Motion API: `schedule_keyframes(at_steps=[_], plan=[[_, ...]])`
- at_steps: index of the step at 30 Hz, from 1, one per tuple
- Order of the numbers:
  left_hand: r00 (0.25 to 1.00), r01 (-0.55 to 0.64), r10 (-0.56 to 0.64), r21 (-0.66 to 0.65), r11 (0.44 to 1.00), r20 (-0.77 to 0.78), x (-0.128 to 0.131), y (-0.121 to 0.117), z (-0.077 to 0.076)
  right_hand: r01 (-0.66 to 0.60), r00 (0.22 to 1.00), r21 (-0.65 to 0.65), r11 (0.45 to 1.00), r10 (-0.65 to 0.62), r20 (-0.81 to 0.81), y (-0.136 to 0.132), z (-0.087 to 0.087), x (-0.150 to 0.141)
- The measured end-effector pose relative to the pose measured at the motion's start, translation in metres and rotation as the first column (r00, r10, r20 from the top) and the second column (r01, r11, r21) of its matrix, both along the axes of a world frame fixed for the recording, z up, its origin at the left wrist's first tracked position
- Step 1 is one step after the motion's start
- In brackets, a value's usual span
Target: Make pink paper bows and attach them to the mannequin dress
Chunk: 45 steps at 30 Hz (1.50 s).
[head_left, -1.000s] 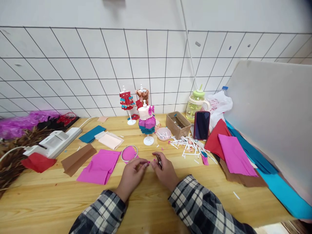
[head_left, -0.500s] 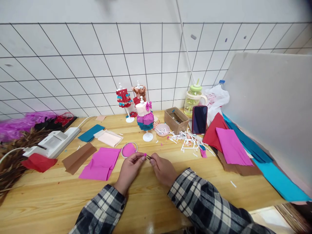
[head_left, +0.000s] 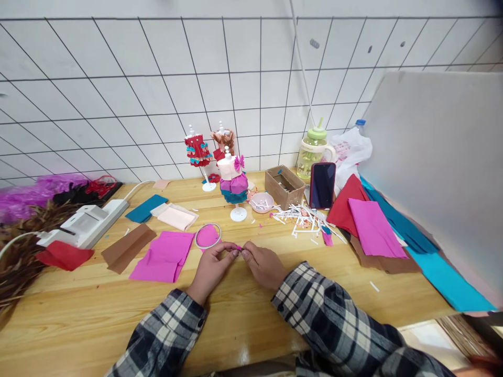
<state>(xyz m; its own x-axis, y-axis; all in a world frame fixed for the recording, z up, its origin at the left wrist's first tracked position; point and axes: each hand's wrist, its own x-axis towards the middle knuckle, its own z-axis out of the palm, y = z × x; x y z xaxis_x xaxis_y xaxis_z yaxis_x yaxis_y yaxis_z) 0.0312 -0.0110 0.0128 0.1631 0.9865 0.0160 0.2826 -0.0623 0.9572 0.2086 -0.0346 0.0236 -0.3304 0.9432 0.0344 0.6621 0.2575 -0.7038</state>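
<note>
My left hand (head_left: 214, 269) is closed in a pinch on a tiny piece of magenta crepe paper (head_left: 238, 248). Thumb and fingertips of my right hand (head_left: 264, 266) are pressed together at the other end of the same piece. The two hands meet just above the wooden table (head_left: 236, 335). Behind my left fingers lie a silvery ring (head_left: 196, 238) and a round magenta paper piece (head_left: 208, 235). Beyond the hands stands a small dress form (head_left: 234, 183) in a pink, magenta and teal paper dress with a bow. Whether my right hand still has tweezers is hidden.
Magenta (head_left: 165, 256), brown (head_left: 128, 247) and teal sheets (head_left: 147, 208) lie left, near a power strip (head_left: 92, 222). Further back are a pink bowl (head_left: 262, 203), cardboard box (head_left: 283, 188), white paper strips (head_left: 304, 220), a phone (head_left: 322, 186) and a green-lidded bottle (head_left: 312, 157).
Half a second ago dark tweezers showed in my right fingers at the magenta piece; now they are out of sight and my right fingertips have moved in against the piece. The camera view has shifted slightly.
</note>
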Motion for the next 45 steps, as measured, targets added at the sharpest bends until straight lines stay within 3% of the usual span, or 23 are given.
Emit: schedule_keyframes(at_steps=[6,21,26,29,33,35,37,39,42,45], plan=[[1.000,-0.002,0.002,0.010,1.000,-0.002,0.001,-0.001,0.000,-0.028,0.994,-0.028,0.999,0.025,-0.108,0.002,-0.002,0.003],[0.999,0.005,-0.006,-0.033,0.999,-0.038,0.002,0.001,0.000,-0.052,0.987,-0.059,0.997,0.043,-0.155,0.010,-0.013,0.003],[1.000,-0.016,0.015,-0.060,0.998,-0.021,0.001,0.002,0.001,0.076,0.978,-0.072,0.995,-0.089,-0.191,0.012,-0.012,0.002],[0.999,-0.044,0.046,-0.092,0.995,0.022,0.001,0.004,0.006,0.182,0.977,-0.013,0.983,-0.182,-0.115,0.019,-0.010,0.011],[0.997,-0.062,0.067,-0.109,0.992,0.048,0.001,0.003,0.012,0.157,0.974,0.122,0.980,-0.174,0.145,0.030,-0.006,0.031],[0.995,-0.068,0.076,-0.120,0.990,0.062,0.002,0.003,0.012,0.178,0.958,0.209,0.962,-0.218,0.188,0.032,-0.003,0.036],[0.993,-0.061,0.075,-0.143,0.988,0.091,0.003,0.003,0.010,0.229,0.953,0.305,0.924,-0.277,0.125,0.030,0.002,0.034],[0.991,-0.033,0.055,-0.170,0.985,0.125,0.004,0.002,0.006,0.241,0.968,0.322,0.916,-0.251,-0.010,0.025,0.006,0.027],[0.991,0.029,-0.004,-0.185,0.982,0.134,0.005,0.002,0.002,0.194,0.960,0.205,0.959,-0.142,-0.242,0.018,0.008,0.013],[0.990,0.087,-0.063,-0.190,0.978,0.127,0.007,0.000,0.000,0.202,0.911,0.117,0.972,-0.143,-0.388,0.015,0.004,0.005]])
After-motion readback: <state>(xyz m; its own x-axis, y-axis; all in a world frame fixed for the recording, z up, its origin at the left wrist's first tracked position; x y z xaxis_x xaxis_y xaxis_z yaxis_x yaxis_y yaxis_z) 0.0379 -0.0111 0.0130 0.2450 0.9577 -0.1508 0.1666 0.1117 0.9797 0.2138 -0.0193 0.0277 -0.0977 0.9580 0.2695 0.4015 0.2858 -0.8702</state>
